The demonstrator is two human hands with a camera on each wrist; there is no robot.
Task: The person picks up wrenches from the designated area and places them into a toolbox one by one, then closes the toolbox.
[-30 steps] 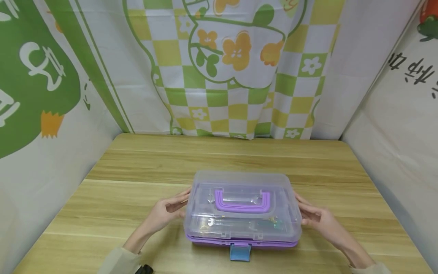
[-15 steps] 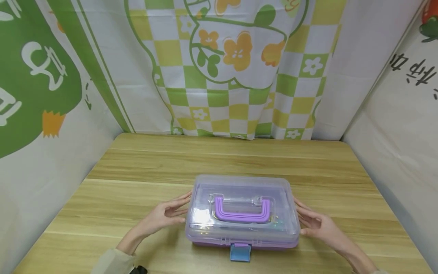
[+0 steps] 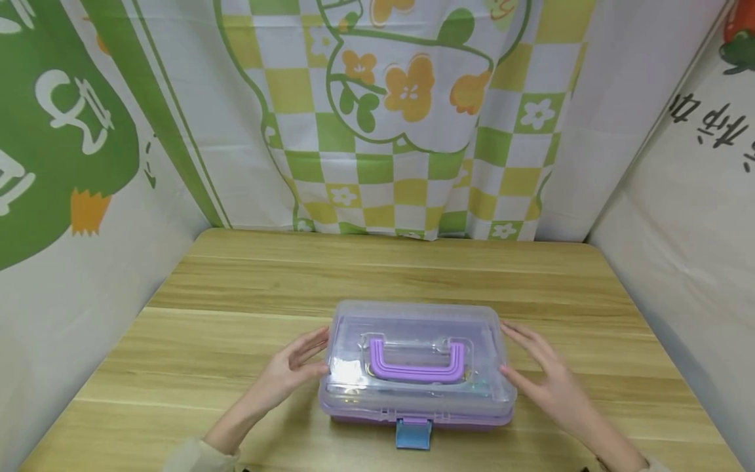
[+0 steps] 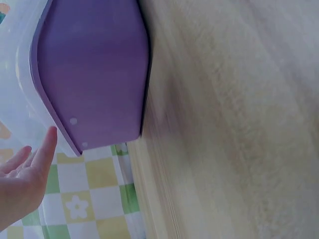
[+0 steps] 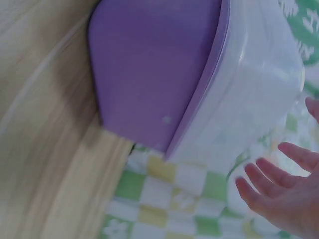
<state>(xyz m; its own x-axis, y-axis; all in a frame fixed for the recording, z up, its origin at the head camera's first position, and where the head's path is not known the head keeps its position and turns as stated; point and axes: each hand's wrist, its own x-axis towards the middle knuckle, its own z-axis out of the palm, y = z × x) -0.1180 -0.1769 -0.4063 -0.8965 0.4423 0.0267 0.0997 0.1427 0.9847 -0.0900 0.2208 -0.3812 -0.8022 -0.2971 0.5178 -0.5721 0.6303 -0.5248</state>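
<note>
A purple plastic storage box [image 3: 415, 425] sits on the table, its clear lid [image 3: 413, 396] down and level. The lid's purple carry handle [image 3: 417, 373] lies folded toward the front. At the front, a blue latch [image 3: 413, 434] sticks outward, off the lid. Small yellowish and green contents show faintly through the plastic. My left hand [image 3: 283, 370] is at the lid's left side with fingers straight; whether they touch is unclear. On the opposite side, my right hand [image 3: 554, 380] spreads its fingers by the lid. In the right wrist view, the right fingers [image 5: 264, 181] stand apart from the box.
The wooden table [image 3: 377, 269] reaches back to a green and yellow checked curtain [image 3: 407, 164]. Printed cloth walls enclose it at the left [image 3: 88, 314] and right [image 3: 678, 262].
The lid has come down at the front, closing the gap along the purple rim. My right hand has since shifted up and spread its fingers; the left has moved slightly along the side.
</note>
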